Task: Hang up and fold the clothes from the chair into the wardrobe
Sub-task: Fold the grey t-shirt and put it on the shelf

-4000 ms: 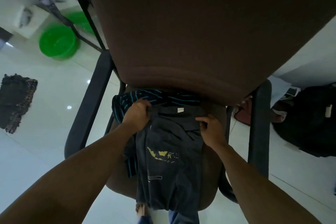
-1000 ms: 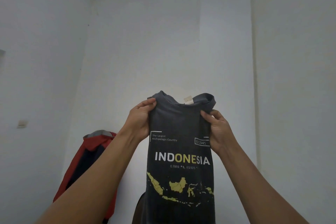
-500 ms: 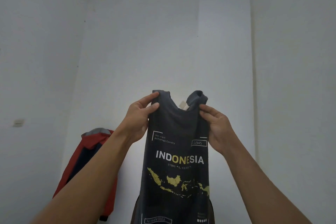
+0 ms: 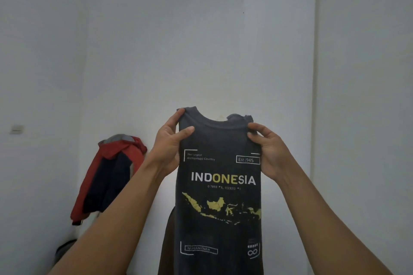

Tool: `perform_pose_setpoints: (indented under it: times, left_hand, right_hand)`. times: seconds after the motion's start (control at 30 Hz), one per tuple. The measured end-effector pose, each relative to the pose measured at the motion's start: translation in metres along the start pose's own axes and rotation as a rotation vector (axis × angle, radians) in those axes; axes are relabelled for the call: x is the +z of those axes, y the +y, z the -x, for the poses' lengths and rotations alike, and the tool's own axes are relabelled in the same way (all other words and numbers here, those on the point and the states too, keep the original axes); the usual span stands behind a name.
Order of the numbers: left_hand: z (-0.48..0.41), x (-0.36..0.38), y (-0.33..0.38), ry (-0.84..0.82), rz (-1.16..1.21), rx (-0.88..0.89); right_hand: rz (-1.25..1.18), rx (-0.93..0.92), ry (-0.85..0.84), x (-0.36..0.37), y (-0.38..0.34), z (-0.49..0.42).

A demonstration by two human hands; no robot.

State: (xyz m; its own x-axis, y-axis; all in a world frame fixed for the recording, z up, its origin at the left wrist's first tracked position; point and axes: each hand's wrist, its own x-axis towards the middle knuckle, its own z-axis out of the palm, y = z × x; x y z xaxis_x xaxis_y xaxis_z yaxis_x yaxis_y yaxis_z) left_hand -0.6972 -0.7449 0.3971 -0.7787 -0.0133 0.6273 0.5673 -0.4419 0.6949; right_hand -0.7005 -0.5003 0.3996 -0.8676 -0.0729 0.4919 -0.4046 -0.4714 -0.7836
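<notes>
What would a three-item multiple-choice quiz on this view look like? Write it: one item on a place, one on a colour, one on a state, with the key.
1. Where does the red jacket hang?
A. On the wall, left of the T-shirt
B. Right of the T-shirt
C. Over the forearms

2. What colour are the letters ONE in INDONESIA on the T-shirt?
A. White
B. Yellow
C. Red

3. How is the T-shirt held?
A. Folded flat on a seat
B. By one hand only
C. Up in the air, both hands at the shoulders

Key: 1 A, the jacket shows beyond the left forearm. 2 B, ONE is yellow between white letters. 3 C, the left hand and right hand pinch beside the collar.
</notes>
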Motion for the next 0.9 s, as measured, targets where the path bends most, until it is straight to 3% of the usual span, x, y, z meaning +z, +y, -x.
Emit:
perform_pose_setpoints:
  times: [0.17, 0.33, 0.6, 0.9]
  left_hand:
    - [0.005, -0.014, -0.049, 0.007, 0.043, -0.116]
    - [0.006, -0.028, -0.116, 0.056, 0.073, -0.244]
    - [-0.007, -0.072, -0.232, 0.093, -0.030, -0.481]
    - [-0.011, -0.096, -0.339, 0.185, 0.071, -0.583]
  right_hand:
    - [0.077, 0.071, -0.008, -0.026, 0.032, 0.004]
    - [-0.083, 0.214, 0.062, -0.066, 0.087, -0.007]
    - [-0.097, 0.397, 0.116, -0.138, 0.197, -0.031]
    - [-0.202, 0.550, 0.189, -0.192, 0.294, -0.056]
